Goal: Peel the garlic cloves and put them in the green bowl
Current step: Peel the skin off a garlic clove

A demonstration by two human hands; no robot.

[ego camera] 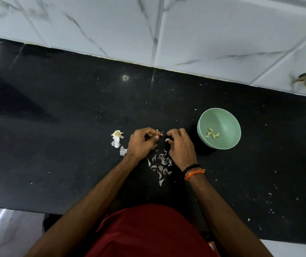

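Black counter [55,127]; green bowl [228,143], garlic remnant [116,139], peel scraps [160,166]

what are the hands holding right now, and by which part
Left hand pinches a garlic clove at one end; right hand grips another clove in its fingertips.

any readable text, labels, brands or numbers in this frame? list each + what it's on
None readable.
Green bowl: plain, no print or logo.
Black counter and white wall tiles: only marble veins and specks, no writing.
Wrist threads on the right hand: no lettering.
Small red patch at the lower edge: may bear a mark, too small and blurred to read.
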